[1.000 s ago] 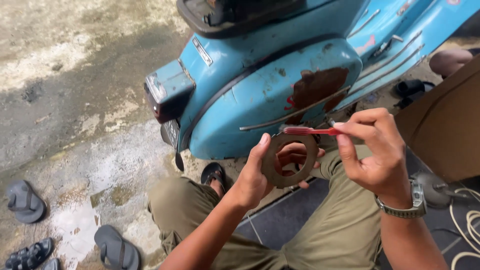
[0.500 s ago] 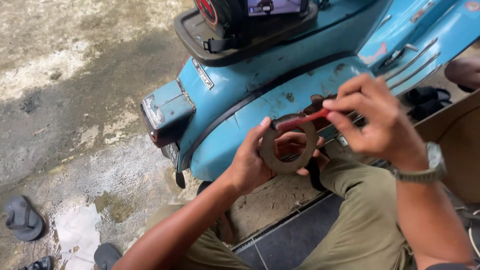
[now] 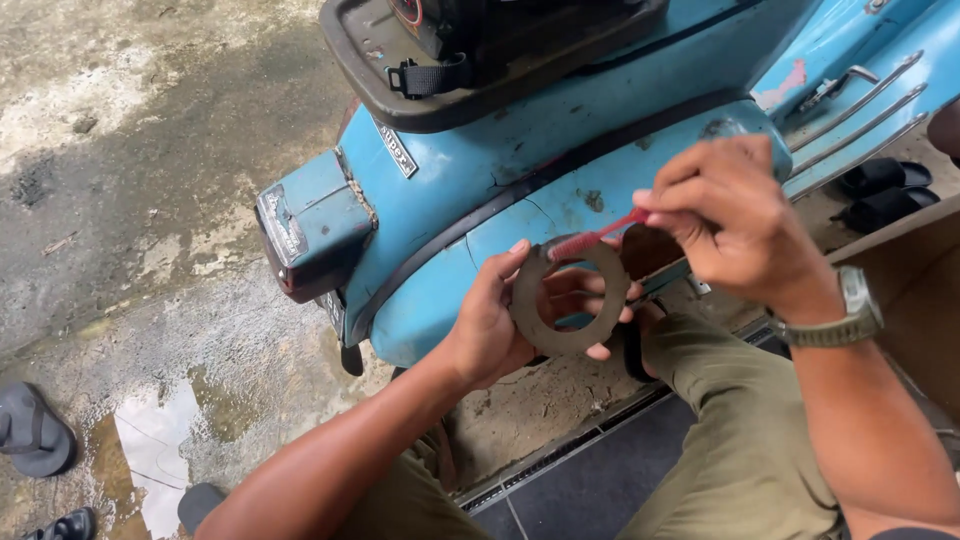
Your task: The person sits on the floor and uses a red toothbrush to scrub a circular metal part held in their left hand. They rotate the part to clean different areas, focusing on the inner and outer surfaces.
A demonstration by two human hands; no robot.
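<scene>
My left hand [image 3: 500,325] holds a flat, dark brown metal ring [image 3: 570,295] upright by its rim, thumb on the near edge and fingers behind it. My right hand [image 3: 725,215], with a wristwatch [image 3: 835,320] on its wrist, pinches a thin red tool [image 3: 595,238] whose tip rests on the ring's upper edge. Both hands are in front of the rear side panel of a worn blue scooter [image 3: 560,180].
The scooter's tail light [image 3: 300,235] sticks out at left. Wet concrete ground with a puddle [image 3: 150,455] lies at lower left, with dark sandals [image 3: 35,430] beside it. My knees in olive trousers [image 3: 740,420] are below. Dark tiles [image 3: 590,495] lie between them.
The view has dropped and shifted, so the scooter sits higher and more central. Both hands stay on the ring and red tool; the tool's tip moved along the ring's top.
</scene>
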